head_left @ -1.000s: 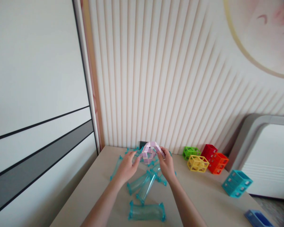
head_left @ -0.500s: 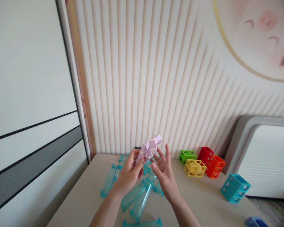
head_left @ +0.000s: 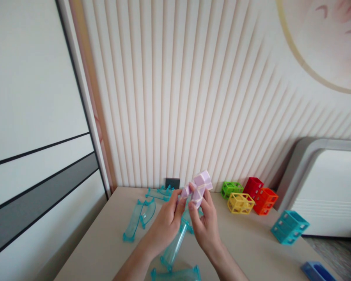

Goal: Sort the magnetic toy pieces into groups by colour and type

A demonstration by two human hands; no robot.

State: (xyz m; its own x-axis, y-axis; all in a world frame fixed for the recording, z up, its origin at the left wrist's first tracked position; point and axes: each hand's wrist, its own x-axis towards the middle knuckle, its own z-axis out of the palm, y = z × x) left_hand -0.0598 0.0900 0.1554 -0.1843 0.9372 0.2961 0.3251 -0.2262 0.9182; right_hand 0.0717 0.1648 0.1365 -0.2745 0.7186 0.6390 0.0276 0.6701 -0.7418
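A lilac snake puzzle point(head_left: 202, 180) made of wedge-shaped segments with pale seams is held above the table, bent into a folded shape. My left hand point(head_left: 168, 218) is closed around its left end, thumb and fingers pinching it. On its right part, my right hand point(head_left: 205, 221) grips with the thumb in front and fingers behind. Parts of the puzzle are covered by my fingers. Below and between the hands lie clear teal track pieces, among them a long tube-like piece point(head_left: 175, 246) partly hidden by my left hand.
More teal track pieces point(head_left: 132, 220) lie left on the beige table point(head_left: 99, 238). Rightward stand green point(head_left: 231, 189), yellow point(head_left: 240, 203), red point(head_left: 253, 187), orange point(head_left: 265, 201) and teal point(head_left: 289, 227) block frames, plus a blue piece point(head_left: 316, 271). A ribbed wall point(head_left: 163, 97) rises behind.
My right hand was open beside the snake puzzle and is now closed on it. The puzzle has shifted right and its segments sit at a different angle. The view has turned slightly.
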